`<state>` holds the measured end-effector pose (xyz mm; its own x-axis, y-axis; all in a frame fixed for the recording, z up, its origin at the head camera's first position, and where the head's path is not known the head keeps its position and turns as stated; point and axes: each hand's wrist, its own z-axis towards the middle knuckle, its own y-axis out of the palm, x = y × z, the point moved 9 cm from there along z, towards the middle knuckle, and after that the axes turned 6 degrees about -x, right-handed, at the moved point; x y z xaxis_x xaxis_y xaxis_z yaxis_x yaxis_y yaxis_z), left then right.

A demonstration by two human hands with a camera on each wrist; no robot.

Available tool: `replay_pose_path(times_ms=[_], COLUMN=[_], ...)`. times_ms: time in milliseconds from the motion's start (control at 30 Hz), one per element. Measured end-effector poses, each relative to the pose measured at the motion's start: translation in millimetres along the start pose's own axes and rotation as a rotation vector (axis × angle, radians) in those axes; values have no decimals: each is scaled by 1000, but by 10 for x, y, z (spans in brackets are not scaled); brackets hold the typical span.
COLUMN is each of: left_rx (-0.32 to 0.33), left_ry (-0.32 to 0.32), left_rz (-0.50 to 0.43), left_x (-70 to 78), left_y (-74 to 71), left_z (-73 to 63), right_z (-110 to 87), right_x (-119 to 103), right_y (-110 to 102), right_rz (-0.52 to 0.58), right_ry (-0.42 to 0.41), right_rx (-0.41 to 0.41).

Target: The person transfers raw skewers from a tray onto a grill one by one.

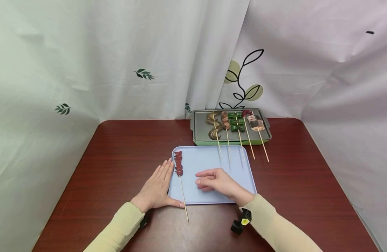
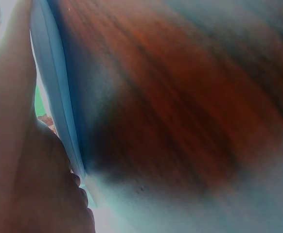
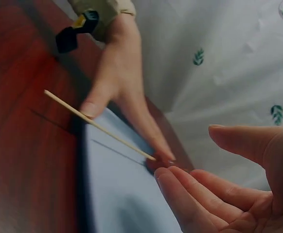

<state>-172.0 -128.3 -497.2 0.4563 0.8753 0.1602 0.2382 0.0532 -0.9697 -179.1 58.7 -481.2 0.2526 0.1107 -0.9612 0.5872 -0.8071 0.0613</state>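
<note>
A light blue tray [image 1: 199, 157] lies on the table, carrying one skewer of dark red meat pieces [image 1: 178, 164] along its left side. The bare stick [image 3: 114, 138] of that skewer sticks out past the tray's front edge. My left hand [image 1: 158, 187] rests at the tray's left edge with straight fingers, its thumb at the front corner beside the stick; whether the thumb touches the stick I cannot tell. Above the middle of the tray is my right hand [image 1: 220, 182], fingers loosely bent, thumb apart from them in the right wrist view, holding nothing.
Behind the tray stands a grey grill pan with a green base [image 1: 201, 131]. Several skewers lie across it, among them shrimp [image 1: 214, 134], green pepper pieces [image 1: 237, 122] and fish [image 1: 256, 123]; their sticks overhang the tray and table. A white patterned curtain [image 1: 133, 52] surrounds the dark red table [image 1: 117, 150].
</note>
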Motion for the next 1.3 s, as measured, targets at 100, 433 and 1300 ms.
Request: replay_pose_path(times_ms=[100, 433, 1300], left_rx=[12, 31, 46], left_ry=[8, 15, 28], left_rz=[-3, 4, 7], left_x=[10, 18, 24], left_y=[-12, -29, -36], left_z=[-3, -12, -11], right_z=[25, 101, 130], right_x=[85, 225, 326], right_y=[85, 291, 533], right_rz=[23, 87, 225], right_ry=[30, 88, 123], right_rx=[-18, -76, -151])
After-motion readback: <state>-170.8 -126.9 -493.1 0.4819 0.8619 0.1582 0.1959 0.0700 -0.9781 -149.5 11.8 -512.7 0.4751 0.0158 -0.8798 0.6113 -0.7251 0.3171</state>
